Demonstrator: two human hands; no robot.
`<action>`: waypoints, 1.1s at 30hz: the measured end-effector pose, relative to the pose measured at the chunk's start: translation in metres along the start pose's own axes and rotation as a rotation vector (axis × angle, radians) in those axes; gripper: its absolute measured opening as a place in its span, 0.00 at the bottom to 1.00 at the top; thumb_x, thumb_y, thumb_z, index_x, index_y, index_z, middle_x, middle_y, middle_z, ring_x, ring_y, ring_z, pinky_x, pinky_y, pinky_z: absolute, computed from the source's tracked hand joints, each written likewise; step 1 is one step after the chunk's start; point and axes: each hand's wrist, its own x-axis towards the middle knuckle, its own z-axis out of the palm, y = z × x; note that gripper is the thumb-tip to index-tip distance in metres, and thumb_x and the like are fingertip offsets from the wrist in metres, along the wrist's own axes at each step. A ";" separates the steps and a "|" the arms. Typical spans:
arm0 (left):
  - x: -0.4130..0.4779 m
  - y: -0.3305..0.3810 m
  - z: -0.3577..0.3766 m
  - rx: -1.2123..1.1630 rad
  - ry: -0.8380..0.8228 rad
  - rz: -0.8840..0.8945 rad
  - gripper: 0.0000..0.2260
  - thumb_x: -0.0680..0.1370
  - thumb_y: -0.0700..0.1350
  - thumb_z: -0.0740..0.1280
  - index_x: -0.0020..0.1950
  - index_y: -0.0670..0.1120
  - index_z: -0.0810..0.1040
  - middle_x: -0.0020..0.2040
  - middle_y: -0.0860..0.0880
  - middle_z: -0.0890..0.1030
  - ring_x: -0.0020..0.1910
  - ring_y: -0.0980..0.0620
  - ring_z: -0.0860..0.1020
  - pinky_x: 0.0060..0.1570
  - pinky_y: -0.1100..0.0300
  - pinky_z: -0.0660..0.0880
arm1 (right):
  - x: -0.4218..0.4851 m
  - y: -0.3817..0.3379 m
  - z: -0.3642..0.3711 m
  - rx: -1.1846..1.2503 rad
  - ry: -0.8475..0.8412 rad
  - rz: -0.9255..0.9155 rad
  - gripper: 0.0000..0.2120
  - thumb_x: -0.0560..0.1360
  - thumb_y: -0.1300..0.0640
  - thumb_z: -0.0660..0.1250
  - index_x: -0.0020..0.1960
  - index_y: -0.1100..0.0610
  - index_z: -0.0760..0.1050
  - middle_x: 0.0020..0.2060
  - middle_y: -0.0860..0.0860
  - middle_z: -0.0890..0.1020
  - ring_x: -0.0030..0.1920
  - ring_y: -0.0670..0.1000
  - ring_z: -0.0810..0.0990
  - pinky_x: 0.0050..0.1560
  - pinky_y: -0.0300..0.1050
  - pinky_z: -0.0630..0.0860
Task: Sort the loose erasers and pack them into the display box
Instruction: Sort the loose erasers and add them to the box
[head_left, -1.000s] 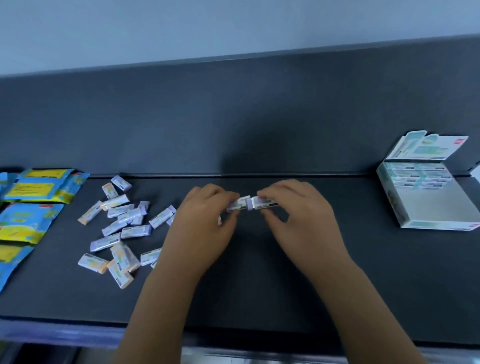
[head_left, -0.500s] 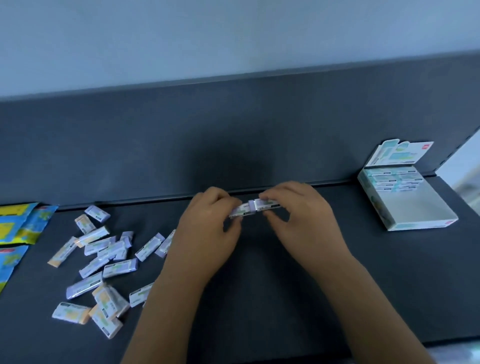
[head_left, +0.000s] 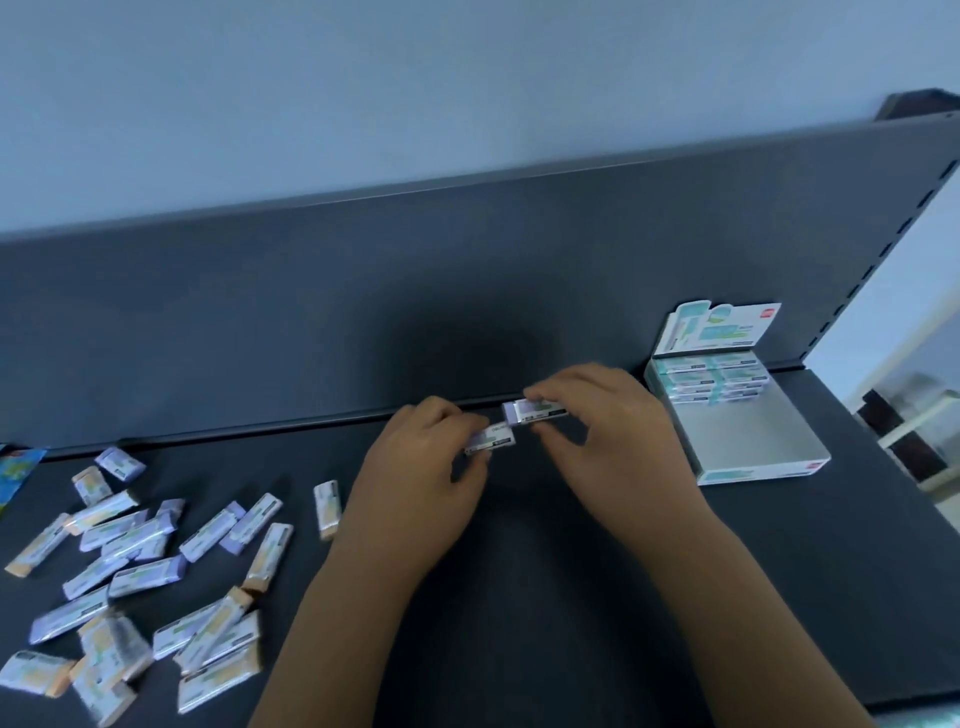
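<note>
Your dark grey shelf top (head_left: 571, 623) runs across the frame below its upright back panel (head_left: 311, 322). At centre, your left hand (head_left: 415, 478) pinches one white-sleeved lilac eraser (head_left: 491, 439) and your right hand (head_left: 618, 441) pinches another (head_left: 535, 410), their ends just touching above the shelf. The open white cardboard display box (head_left: 758, 473) sits right of centre, just beside your right hand, with rows of packed erasers (head_left: 711, 379) at its rear. The loose erasers (head_left: 130, 545) lie scattered at lower left, one stray (head_left: 327, 506) near your left wrist. A blue packet (head_left: 18, 467) shows at the left edge.
</note>
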 end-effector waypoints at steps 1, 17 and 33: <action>0.005 0.010 0.006 -0.015 0.001 -0.006 0.10 0.75 0.44 0.72 0.56 0.51 0.83 0.48 0.58 0.76 0.47 0.55 0.75 0.47 0.58 0.74 | 0.000 0.008 -0.010 0.027 0.010 0.001 0.14 0.71 0.61 0.75 0.56 0.52 0.83 0.51 0.45 0.82 0.53 0.49 0.79 0.55 0.48 0.76; 0.095 0.146 0.121 0.100 -0.108 0.156 0.04 0.74 0.47 0.72 0.48 0.50 0.83 0.43 0.56 0.80 0.42 0.51 0.74 0.39 0.52 0.76 | 0.017 0.167 -0.126 0.026 -0.043 0.170 0.13 0.71 0.59 0.77 0.55 0.49 0.85 0.48 0.43 0.85 0.43 0.39 0.75 0.48 0.23 0.66; 0.099 0.153 0.170 0.372 -0.120 0.131 0.04 0.68 0.43 0.74 0.40 0.47 0.80 0.43 0.51 0.77 0.43 0.47 0.72 0.35 0.52 0.72 | 0.021 0.193 -0.122 0.069 -0.193 0.360 0.08 0.72 0.55 0.75 0.50 0.48 0.84 0.48 0.45 0.83 0.47 0.43 0.78 0.43 0.30 0.70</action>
